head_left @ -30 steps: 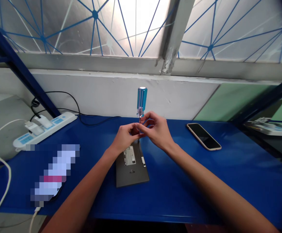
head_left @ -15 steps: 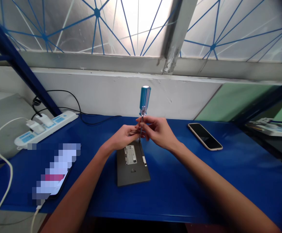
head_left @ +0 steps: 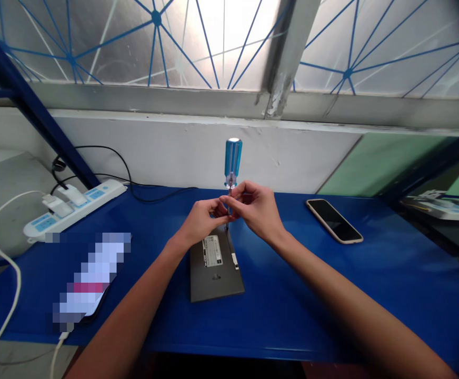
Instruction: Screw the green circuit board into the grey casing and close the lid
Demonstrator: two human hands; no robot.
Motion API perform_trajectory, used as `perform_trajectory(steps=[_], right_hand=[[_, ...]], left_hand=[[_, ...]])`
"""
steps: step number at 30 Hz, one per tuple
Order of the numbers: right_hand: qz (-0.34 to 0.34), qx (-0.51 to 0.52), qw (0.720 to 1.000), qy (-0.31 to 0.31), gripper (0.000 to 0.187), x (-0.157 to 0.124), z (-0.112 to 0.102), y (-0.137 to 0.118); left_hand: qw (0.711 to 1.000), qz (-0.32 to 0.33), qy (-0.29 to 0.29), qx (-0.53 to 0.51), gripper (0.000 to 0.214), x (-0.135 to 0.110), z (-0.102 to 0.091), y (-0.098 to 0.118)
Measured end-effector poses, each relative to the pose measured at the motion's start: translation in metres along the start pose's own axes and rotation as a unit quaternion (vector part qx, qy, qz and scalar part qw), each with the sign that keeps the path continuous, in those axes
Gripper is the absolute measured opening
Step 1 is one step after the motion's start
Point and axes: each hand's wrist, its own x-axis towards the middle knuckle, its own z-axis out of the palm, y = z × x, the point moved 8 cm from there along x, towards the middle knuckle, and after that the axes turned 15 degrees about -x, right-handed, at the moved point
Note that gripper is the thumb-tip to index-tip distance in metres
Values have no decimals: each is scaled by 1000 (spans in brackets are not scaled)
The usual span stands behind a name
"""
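A screwdriver (head_left: 233,158) with a clear blue handle stands nearly upright, its tip down at the far right edge of a flat dark grey device (head_left: 209,284). That device lies on the blue desk and bears a white label (head_left: 212,250), with a smaller white sticker on its right edge. My right hand (head_left: 255,208) is closed, thumb and fingers pinching the metal shaft below the handle. Lower on the shaft, the fingers of my left hand (head_left: 203,218) are closed round it, just above the device's far end. The exact contact of the tip is hard to see.
A phone in a pale case (head_left: 335,221) lies to the right. On the left are a lit, blurred-out phone (head_left: 91,281) on a white cable and a white power strip (head_left: 75,208) with plugs. Blue frame posts and a wall with windows bound the desk (head_left: 285,316).
My right hand has shifted slightly up and left, its fingers rearranged on the shaft. My left fingers have changed position too. The screwdriver handle has tilted a little left; the device stays put.
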Motion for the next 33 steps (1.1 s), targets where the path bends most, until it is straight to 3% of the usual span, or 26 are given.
perform_trajectory(steps=[5,11,14,18,26,33], right_hand=[[-12,-30,999,-17,19,-2,0,-4],[-24,-27,998,-50,18,-3,0,-8],[-36,-19,995,-91,18,-5,4,-9],[-44,-22,992,-115,23,-7,9,-9],[-38,-28,999,-6,27,-3,-2,-7],[-26,-47,999,-10,14,-3,-2,-5]], left_hand=[[1000,1,-4,14,26,0,0,4],[989,-31,-111,-96,29,-3,11,10],[980,-53,-133,-137,24,-6,14,7],[985,-47,-105,-129,24,-5,11,2],[1000,-2,-12,-28,20,-2,2,2],[999,14,23,34,25,-1,0,4]])
